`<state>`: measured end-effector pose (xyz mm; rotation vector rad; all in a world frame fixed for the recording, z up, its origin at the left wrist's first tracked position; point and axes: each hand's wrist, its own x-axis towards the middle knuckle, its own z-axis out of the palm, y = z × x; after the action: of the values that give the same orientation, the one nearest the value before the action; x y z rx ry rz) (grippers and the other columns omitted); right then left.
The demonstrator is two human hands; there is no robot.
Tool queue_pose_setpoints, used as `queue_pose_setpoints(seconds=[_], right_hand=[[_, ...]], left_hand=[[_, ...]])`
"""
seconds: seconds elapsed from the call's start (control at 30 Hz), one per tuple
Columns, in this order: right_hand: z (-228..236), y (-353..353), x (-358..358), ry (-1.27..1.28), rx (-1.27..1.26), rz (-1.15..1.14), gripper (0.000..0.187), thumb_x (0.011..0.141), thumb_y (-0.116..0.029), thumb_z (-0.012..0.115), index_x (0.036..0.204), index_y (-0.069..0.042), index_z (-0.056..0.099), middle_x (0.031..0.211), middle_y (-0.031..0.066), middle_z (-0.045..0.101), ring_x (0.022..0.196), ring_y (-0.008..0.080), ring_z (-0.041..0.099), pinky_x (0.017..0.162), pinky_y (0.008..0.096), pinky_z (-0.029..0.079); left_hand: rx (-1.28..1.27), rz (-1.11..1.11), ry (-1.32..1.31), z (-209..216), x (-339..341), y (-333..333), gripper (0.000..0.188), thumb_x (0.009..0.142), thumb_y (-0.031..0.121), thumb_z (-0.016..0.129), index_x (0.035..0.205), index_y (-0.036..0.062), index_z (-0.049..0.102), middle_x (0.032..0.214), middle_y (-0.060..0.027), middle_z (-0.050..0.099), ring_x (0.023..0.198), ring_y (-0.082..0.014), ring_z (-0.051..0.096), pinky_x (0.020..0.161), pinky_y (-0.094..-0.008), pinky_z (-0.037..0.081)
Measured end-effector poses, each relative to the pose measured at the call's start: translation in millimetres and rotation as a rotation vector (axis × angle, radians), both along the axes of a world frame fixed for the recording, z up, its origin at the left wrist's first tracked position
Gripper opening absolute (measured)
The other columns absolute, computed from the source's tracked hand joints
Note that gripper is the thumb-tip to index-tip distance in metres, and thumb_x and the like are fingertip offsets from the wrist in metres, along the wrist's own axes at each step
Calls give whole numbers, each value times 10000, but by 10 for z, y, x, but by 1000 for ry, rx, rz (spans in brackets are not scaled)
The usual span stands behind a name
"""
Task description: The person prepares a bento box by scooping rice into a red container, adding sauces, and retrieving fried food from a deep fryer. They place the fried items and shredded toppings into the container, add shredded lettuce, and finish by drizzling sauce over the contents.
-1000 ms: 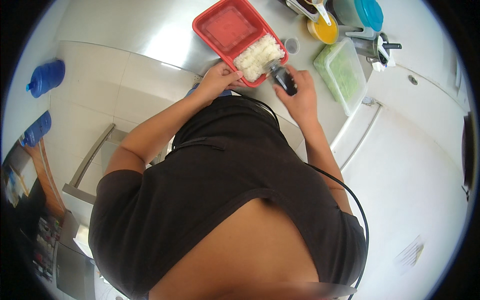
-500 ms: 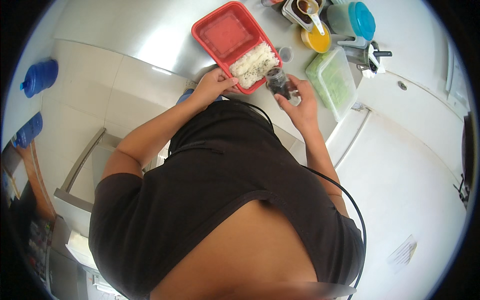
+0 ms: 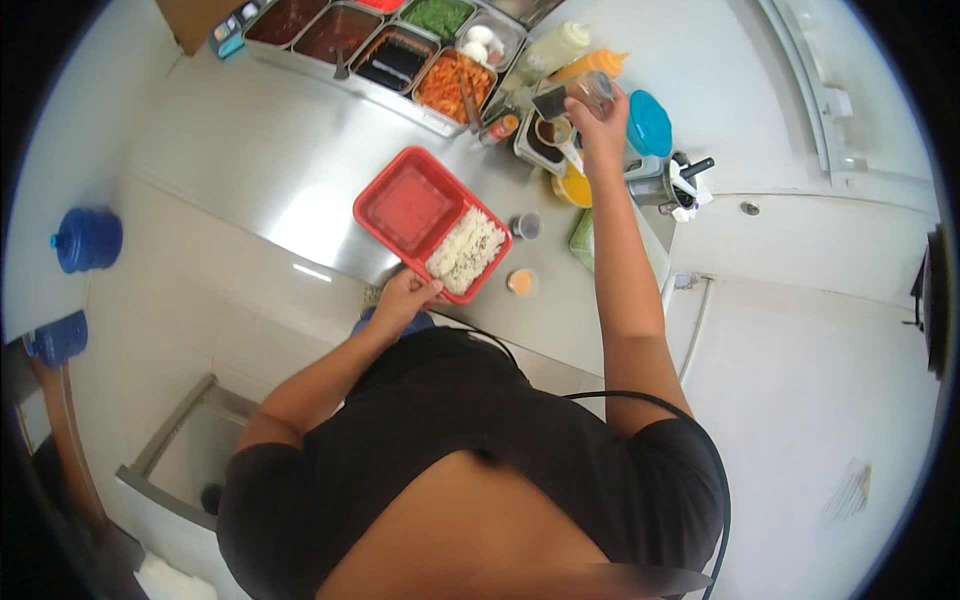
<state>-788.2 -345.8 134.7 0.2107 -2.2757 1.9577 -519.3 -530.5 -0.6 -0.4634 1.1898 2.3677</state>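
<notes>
moved off grainy rice (image 3: 467, 250): clear cylindrical jar (image 3: 555, 101), right hand (image 3: 603, 128) gripping | left hand (image 3: 400, 302) pinching red plastic tray (image 3: 405, 205)

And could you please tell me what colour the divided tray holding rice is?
The divided tray is red, as the head view shows best.

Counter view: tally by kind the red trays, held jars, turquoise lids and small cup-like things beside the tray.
Red tray: 1
Held jar: 1
Turquoise lid: 1
Small cup-like things: 2
Total: 5
</notes>
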Motion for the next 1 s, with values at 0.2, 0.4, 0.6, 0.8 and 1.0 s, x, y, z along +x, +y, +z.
queue_pose_setpoints(seconds=[0.2,0.4,0.6,0.8,1.0], right_hand=[[-311,-45,-815,57,435,-93,647,636,-2,697,1188,-21,360,1013,107,553,911,180,572,763,283,480],[-636,-24,-1078,-110,528,-34,627,617,-41,707,1162,-20,399,958,123,565,781,176,583,657,278,494],[-738,-225,-990,-147,656,-65,613,593,-155,743,1121,9,477,1010,156,571,885,242,571,786,340,470],[-473,-326,-625,-252,478,-90,543,688,-495,704,1016,-66,643,966,138,638,898,241,594,806,358,463],[-155,645,658,84,366,-8,563,657,-252,673,1164,-45,543,1101,169,575,1017,293,552,876,362,439]], left_hand=[[39,41,16,45,28,27,200,881,129,562,1020,-10,522,897,-98,626,789,-171,639,707,-260,500],[-39,-12,8,39,32,27,188,878,124,565,1009,-6,532,896,-89,631,793,-176,642,715,-260,490],[-91,-83,28,34,35,8,299,880,265,574,1080,56,497,941,-63,624,819,-151,626,699,-241,460],[-163,-37,-28,86,52,75,237,879,199,575,1029,37,491,913,-85,610,821,-201,627,775,-324,503],[-378,-287,99,42,280,-2,288,910,330,519,1043,78,470,959,-89,583,917,-221,597,833,-325,448]])
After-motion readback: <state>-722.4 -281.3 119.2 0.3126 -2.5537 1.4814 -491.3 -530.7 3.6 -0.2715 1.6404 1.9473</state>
